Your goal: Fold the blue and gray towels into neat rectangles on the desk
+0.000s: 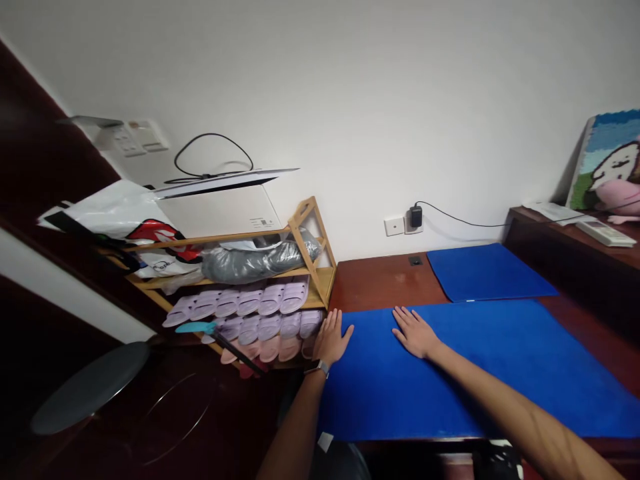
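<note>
A large blue cloth (480, 367) lies spread over the reddish-brown wooden table (375, 283). My left hand (331, 339), with a watch (317, 367) on its wrist, rests flat at the cloth's far left corner, fingers stretched forward and thumb apart. Farther right, my right hand (416, 333) lies flat on the cloth near its far edge, fingers out. Neither hand grips anything. Behind the large cloth sits a smaller blue cloth (490, 272), flat on the table. A small white tag (325, 441) hangs at the large cloth's near left corner.
Left of the table stands a wooden rack (320, 270) with rows of lilac slippers (250, 300), a plastic-wrapped grey bundle (255, 261) and a white box (225, 212). A round stool (93, 387) is at lower left. A black plug adapter (415, 216) sits in the wall; its cable runs right.
</note>
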The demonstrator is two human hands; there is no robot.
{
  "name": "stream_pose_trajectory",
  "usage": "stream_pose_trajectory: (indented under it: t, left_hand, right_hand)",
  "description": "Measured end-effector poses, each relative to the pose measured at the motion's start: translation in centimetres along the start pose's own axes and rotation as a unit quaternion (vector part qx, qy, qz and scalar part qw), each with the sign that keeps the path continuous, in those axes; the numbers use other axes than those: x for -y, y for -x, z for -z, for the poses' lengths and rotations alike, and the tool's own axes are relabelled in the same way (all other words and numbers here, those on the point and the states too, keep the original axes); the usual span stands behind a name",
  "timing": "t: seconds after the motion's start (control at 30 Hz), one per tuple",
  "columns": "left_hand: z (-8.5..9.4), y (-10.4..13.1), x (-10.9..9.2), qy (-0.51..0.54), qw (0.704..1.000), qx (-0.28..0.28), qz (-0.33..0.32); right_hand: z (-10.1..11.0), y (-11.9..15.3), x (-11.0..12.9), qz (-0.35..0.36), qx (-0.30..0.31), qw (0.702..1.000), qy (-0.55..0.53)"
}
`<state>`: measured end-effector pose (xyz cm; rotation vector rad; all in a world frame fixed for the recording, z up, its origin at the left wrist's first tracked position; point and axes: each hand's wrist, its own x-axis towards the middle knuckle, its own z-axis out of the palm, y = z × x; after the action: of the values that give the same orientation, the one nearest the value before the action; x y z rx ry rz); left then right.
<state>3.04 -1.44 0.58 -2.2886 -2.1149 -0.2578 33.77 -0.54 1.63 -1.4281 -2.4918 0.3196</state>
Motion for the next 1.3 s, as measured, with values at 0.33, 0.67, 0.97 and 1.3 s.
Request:
stream_pose_trajectory:
  t: [0.33, 0.67, 0.97, 1.3]
  left_hand:
    - [-1.1, -0.5, 0.5, -0.004, 1.0, -0.028, -0.011]
    - [-0.3, 0.0, -0.2, -0.007, 1.0, -0.011, 0.003]
    - [1.5, 0.7, -0.8, 0.014, 1.0, 0.005, -0.011]
    - [2.7, 11.5, -5.9, 0.045, 0.982, -0.006, -0.182]
  right_hand:
    - [3.5, 11.7, -18.7, -0.21, -0.029, 0.976, 0.058]
    - [6.1, 18.4, -30.8, -0.35, -0.067, 0.933, 0.058]
    - [7.3, 15.7, -24.6, -0.306, -0.086, 0.945, 0.077]
    - [-2.1, 7.1, 8.4, 0.01, -0.024, 1.0, -0.007]
